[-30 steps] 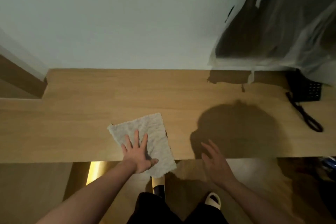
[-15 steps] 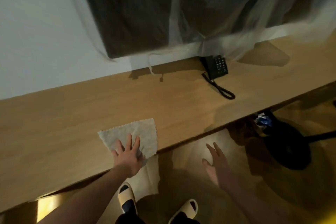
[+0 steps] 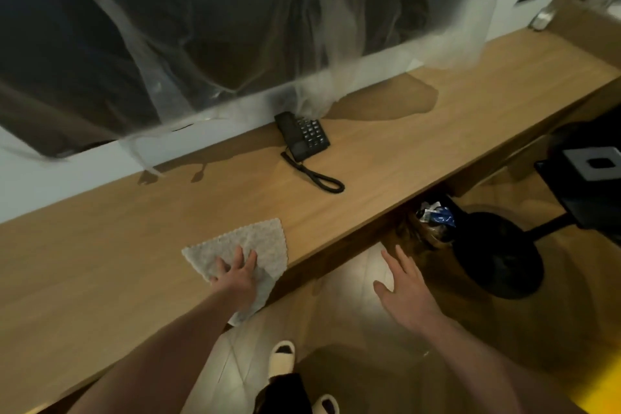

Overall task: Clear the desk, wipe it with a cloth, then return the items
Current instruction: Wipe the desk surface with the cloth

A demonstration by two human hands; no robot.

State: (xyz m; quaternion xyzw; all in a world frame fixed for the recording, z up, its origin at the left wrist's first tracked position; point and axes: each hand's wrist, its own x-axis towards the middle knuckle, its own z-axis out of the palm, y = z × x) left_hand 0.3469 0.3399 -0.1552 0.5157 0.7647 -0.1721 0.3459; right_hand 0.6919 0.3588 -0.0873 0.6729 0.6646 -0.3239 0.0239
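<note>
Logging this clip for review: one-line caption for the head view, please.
Left hand presses a grey cloth on the wooden desk near a black telephone; right hand hangs open.

You see a dim, warm picture. On the desk (image 3: pixel 386 158), soft shadows fall below the plastic sheet (image 3: pixel 302 44). The floor under the desk's front edge has a bright patch. Edges bend and blur.

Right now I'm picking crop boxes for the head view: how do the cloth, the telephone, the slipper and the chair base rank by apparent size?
1. cloth, largest, partly under the left hand.
2. chair base, close behind; hard to separate, since it sits farther away in shadow.
3. telephone, body without cord.
4. slipper, smallest, partly hidden.
</note>
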